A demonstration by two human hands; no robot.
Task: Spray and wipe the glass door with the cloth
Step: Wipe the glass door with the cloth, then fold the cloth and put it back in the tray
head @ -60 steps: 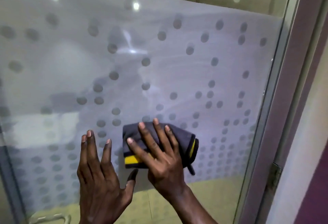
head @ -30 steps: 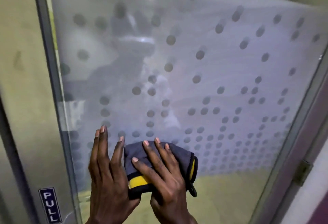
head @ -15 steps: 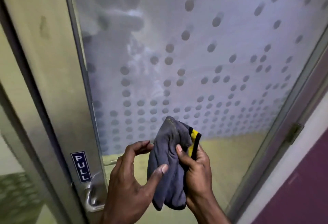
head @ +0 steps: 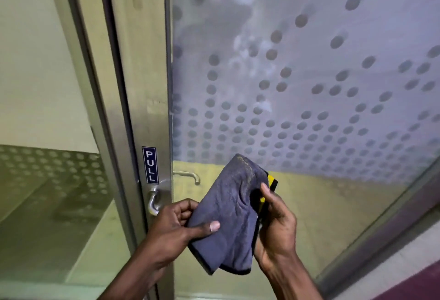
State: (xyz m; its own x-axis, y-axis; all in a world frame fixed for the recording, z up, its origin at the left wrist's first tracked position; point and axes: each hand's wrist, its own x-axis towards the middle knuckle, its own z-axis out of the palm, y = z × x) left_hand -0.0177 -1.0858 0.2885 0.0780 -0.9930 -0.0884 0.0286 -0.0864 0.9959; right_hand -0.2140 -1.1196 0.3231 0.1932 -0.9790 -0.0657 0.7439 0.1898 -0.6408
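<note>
Item, at the left edge: side pane (head: 42,85) in a metal frame, not part of the work. Item: door stile (head: 147,66), brushed metal, carrying a blue sign (head: 150,165) reading PULL and, below it, a lever handle (head: 154,201). Item: left hand (head: 176,227), raised from below with the forearm angled up to the right, palm turned inward; its grip pinched the left edge of the cloth, thumb laid flat across the front face, fingers curled behind. Item: cloth (head: 232,214), grey with a yellow and black border at its right side, held in the air in front of the lower part of the door and apart from the glass; it drooped in loose folds, so judged light, soft and limp, not slippery and not fragile, best taken by an edge or bunched into a pad under a flat palm. A pale dusty streak showed near its top fold. Item: right hand (head: 276,226), wrist low, palm facing left; its grip pressed together on the bordered edge, thumb on top. Item: glass door (head: 321,73), frosted with rows of dots, judged rigid, smooth and breakable; whitish smears showed on the upper left of the glass.
</note>
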